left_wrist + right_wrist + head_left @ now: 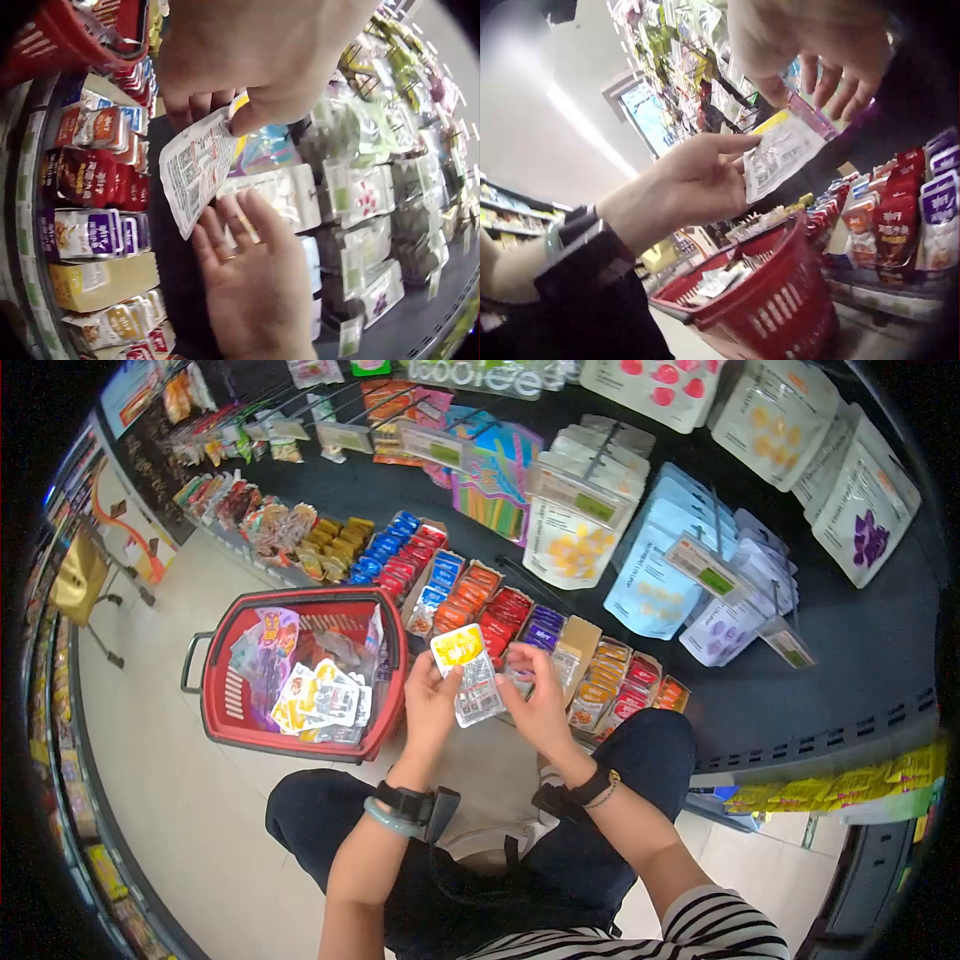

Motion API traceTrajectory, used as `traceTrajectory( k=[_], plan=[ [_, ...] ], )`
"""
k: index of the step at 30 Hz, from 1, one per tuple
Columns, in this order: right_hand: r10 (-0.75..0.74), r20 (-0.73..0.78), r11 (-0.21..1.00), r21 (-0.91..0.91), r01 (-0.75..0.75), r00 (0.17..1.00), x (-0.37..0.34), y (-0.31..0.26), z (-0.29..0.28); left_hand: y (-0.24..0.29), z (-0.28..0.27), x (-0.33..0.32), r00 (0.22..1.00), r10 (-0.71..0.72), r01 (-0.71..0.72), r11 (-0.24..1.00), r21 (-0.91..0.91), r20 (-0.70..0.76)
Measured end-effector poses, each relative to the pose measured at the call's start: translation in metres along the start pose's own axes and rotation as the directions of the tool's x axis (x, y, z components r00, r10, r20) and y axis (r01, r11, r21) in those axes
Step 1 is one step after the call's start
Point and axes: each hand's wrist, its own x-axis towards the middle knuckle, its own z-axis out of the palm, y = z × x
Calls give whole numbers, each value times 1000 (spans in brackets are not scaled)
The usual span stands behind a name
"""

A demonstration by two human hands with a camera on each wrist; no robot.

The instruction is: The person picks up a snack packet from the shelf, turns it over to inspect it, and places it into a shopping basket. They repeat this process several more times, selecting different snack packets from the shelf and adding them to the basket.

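Note:
In the head view my left hand pinches a flat snack packet, yellow at the top with a silver, text-printed lower part. The left wrist view shows the left thumb laid over the packet's upper corner. My right hand is at the packet's right edge, its fingers loosely bent; in the left wrist view the palm shows, with the fingertips right by the edge. From the right wrist, the right hand hangs with fingers apart, close over the packet.
A red shopping basket stands on the floor at left, holding several similar packets and a purple bag. Boxes of small snack packs line the low shelf ahead. Pouches hang from hooks above. A yellow stool-like object is at far left.

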Motion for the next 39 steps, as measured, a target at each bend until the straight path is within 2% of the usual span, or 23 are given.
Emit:
traceTrajectory(
  k=[1,2,5,7,11,17,20,21,22,25,26,27,29,30,31,32,33,34,35,36,37,38,39],
  plan=[
    [152,125,964,201,-175,980,-1,-1,3,12,-5,-3,999,-22,24,998,-60,24],
    [204,231,900,339,-275,951,-2,-2,7,25,-9,-7,1000,-18,18,998,-56,0],
    [184,309,841,443,-312,933,-4,-22,17,61,-18,-21,1000,-21,21,998,-61,3],
    [148,337,843,449,-297,930,-4,-34,23,74,-26,-29,1000,-23,23,996,-91,3],
    [88,298,848,478,-229,950,-5,-48,33,88,-38,-36,999,42,-39,995,-88,32],
    [13,279,858,490,-154,960,-2,-53,53,95,-50,-38,997,77,-80,987,-136,-27],
    [64,336,812,530,-245,940,-1,-56,70,89,-73,-32,995,23,-35,990,-134,-92],
    [86,450,751,556,-355,889,0,-55,75,87,-83,-29,995,23,-35,991,-132,-93],
    [97,558,682,566,-463,824,-1,-54,80,85,-95,-25,980,23,-54,986,-156,-199],
    [45,533,757,534,-377,845,-9,-46,99,65,-145,-15,877,23,-89,989,-115,-479],
    [48,554,781,498,-377,831,-11,-42,101,68,-153,-12,835,-16,-3,999,-34,-549],
    [60,538,783,497,-374,841,-13,-39,102,52,-170,-6,774,55,34,991,129,-631],
    [24,548,887,374,-271,836,-15,-32,98,32,-182,-1,706,46,0,998,65,-707],
    [68,523,923,290,-252,850,-15,-30,94,33,-167,0,727,37,5,998,58,-686],
    [81,500,926,281,-251,862,-15,-24,88,38,-147,0,752,64,32,991,133,-656],
    [81,424,960,210,-185,902,-16,-16,84,39,-133,-2,775,90,56,976,209,-626],
    [73,351,983,131,-126,933,-17,-7,81,18,-131,3,848,117,25,966,259,-517],
    [100,261,985,114,-133,960,-17,2,75,11,-113,5,905,112,78,904,420,-411],
    [106,250,985,107,-136,962,-17,14,69,-18,-105,11,953,76,52,913,406,-293],
    [114,117,993,9,-116,987,-17,28,62,-10,-71,8,955,261,-135,808,574,-143],
    [107,-16,990,-92,-108,994,-18,43,54,-27,-54,12,972,234,-173,808,564,-38],
    [96,-67,977,-182,-107,993,-19,60,43,-38,-32,12,988,149,-145,862,485,30],
    [80,-115,956,-272,-109,990,-21,77,31,-53,-19,12,953,208,-300,720,625,219]
  ],
)
